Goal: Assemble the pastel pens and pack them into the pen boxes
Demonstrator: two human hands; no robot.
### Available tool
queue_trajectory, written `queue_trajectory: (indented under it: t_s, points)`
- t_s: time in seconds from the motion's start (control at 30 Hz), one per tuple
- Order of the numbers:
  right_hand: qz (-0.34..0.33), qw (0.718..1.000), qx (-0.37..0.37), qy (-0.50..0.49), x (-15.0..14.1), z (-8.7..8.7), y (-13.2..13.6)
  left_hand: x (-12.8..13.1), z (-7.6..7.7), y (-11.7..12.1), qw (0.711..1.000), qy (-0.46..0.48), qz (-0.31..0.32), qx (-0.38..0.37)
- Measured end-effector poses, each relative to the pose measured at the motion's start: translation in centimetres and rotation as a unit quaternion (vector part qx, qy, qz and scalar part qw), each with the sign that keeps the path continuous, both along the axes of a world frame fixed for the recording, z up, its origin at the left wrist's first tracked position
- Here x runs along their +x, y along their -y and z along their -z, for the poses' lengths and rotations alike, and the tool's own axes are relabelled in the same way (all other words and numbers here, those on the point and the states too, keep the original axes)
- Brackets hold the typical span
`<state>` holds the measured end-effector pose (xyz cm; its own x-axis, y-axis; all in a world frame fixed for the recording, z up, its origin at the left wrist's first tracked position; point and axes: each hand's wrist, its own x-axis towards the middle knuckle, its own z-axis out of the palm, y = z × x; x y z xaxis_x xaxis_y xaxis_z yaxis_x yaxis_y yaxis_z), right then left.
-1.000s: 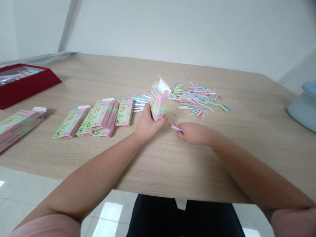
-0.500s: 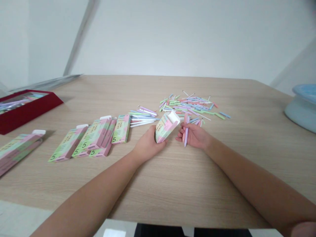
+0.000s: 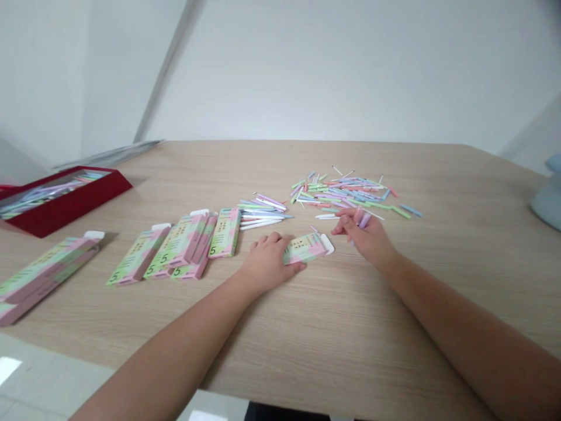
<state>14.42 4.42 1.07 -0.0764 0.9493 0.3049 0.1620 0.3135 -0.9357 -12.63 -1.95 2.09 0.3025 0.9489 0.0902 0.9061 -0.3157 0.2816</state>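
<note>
My left hand is closed around the near end of a small pink and green cardboard box, which lies low at the table with its white flap open to the right. Between the fingers of my right hand are slim pastel pens, pink and purple. That hand hovers just right of the box's open end, apart from it. Behind it spreads a loose pile of pastel pens and caps. A bundle of pens lies beyond my left hand.
Several similar boxes lie to the left, some stacked, with more boxes farther left. A dark red tray of pens stands at the far left. A pale blue object sits at the right edge of the wooden table.
My left hand has lowered the box and turned it flatter, its flap now pointing right. My right hand has moved slightly right, still holding the pens. The view has shifted a little rightward.
</note>
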Motion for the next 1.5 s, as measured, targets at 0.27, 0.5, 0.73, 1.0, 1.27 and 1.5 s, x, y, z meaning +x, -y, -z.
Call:
queue_trajectory:
  t_s: [0.27, 0.5, 0.73, 1.0, 1.27, 1.5]
  points:
    - [0.011, 0.999, -0.008, 0.033, -1.0, 1.0, 0.6, 0.0, 0.2, 0.2, 1.0, 0.003, 0.0, 0.001]
    - [0.031, 0.997, -0.001, 0.068, -1.7, 0.2, -0.6, -0.1, 0.6, 0.0, 1.0, 0.006, 0.007, 0.011]
    - [-0.05, 0.905, 0.109, 0.409, -11.4, -5.0, -6.8, -0.3, 1.2, -0.3, 0.998, 0.037, 0.037, 0.019]
    - [-0.15, 0.794, 0.119, 0.577, -22.2, -4.4, -13.3, -0.4, 1.7, -0.3, 0.998, 0.035, 0.036, 0.021]
    - [-0.193, 0.709, 0.097, 0.671, -22.0, -5.1, -14.0, -0.4, 1.9, -0.4, 0.998, 0.035, 0.037, 0.021]
    - [-0.14, 0.727, 0.098, 0.664, -17.9, -5.8, -12.9, -0.3, 1.6, -0.4, 0.998, 0.041, 0.043, 0.021]
